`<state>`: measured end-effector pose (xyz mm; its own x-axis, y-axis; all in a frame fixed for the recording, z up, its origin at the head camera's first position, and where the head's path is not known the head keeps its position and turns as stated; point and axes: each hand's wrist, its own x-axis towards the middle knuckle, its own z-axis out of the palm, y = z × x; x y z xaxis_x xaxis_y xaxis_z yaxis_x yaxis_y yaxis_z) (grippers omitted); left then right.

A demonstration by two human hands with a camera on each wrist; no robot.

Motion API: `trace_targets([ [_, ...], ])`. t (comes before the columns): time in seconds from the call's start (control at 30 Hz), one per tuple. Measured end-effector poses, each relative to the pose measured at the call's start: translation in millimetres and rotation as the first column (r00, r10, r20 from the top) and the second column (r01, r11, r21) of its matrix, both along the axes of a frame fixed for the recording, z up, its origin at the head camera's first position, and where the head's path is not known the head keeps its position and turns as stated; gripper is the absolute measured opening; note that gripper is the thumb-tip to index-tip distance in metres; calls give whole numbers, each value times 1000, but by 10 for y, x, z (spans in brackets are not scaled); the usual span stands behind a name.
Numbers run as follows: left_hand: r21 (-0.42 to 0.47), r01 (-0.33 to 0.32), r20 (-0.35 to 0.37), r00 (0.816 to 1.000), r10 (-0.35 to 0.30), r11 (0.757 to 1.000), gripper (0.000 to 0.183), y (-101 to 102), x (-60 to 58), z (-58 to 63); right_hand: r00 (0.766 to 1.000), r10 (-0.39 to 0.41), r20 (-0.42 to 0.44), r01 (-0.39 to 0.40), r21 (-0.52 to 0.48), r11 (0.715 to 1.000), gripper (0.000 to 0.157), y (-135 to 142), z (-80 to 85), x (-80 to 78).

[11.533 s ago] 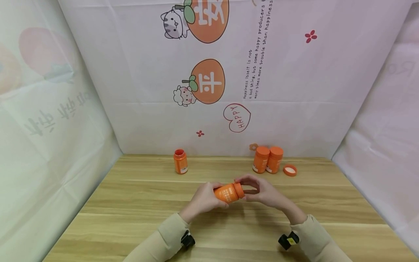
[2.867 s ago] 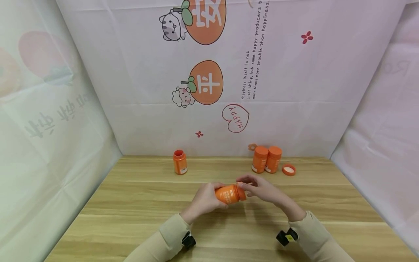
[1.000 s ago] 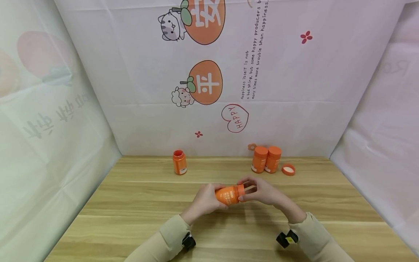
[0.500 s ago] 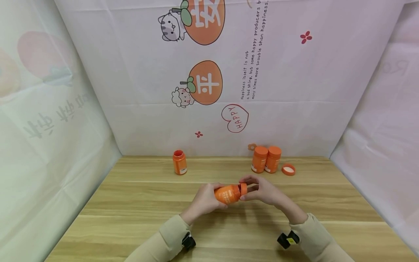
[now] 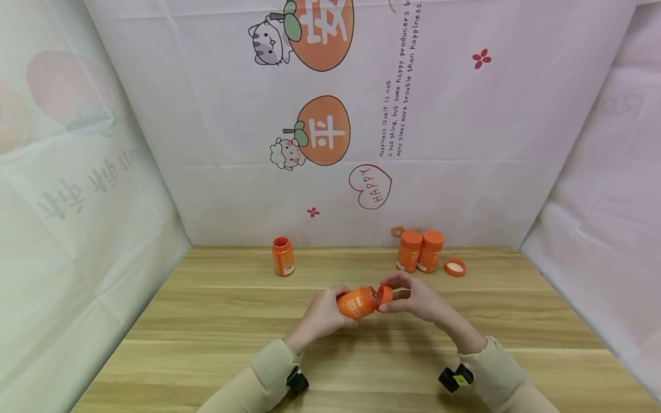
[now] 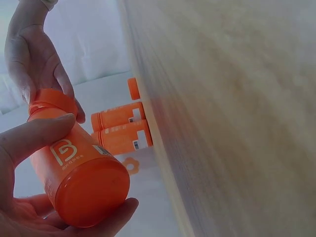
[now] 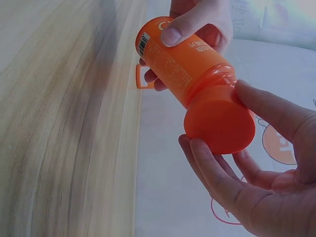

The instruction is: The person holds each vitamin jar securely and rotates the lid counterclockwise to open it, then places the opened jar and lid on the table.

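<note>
In the head view, my left hand [image 5: 322, 314] grips an orange bottle [image 5: 355, 304] round its body, tilted with its neck toward the right. Its orange screw lid [image 5: 385, 295] is off the neck, a small gap between them, and my right hand [image 5: 417, 298] pinches this lid by the rim with thumb and fingertips. The left wrist view shows the bottle's round base [image 6: 94, 192] facing the camera, the thumb lying along its side. From the right wrist, the lid's flat top [image 7: 219, 123] faces the camera and the threaded neck [image 7: 217, 75] shows behind it.
At the back left of the wooden table [image 5: 217, 321] stands an uncapped orange bottle [image 5: 283, 258]. Two capped orange bottles [image 5: 409, 252] [image 5: 431, 252] stand side by side at the back right. Beside them a loose lid [image 5: 455, 267] lies with its pale inside up. A printed cloth [image 5: 454, 189] hangs behind.
The lid was on the bottle's neck a second ago and has come off to the right with my right hand. The bottle now tips its mouth slightly higher. The other bottles have not moved.
</note>
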<state>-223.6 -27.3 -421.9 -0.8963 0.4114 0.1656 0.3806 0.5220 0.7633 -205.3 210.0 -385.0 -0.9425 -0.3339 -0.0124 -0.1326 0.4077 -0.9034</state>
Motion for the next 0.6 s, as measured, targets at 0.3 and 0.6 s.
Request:
trace_targets([
  [0.3,13,-14,2,1000,14,1000,52,-10,-18,-13,1000,-12,-3,12,-37,999,63,17,-24,-3],
  [0.6,32,-16,-12,1000,16,999,49,-12,-12,-11,999,-42,-2,42,-24,999,65,44,-41,-7],
])
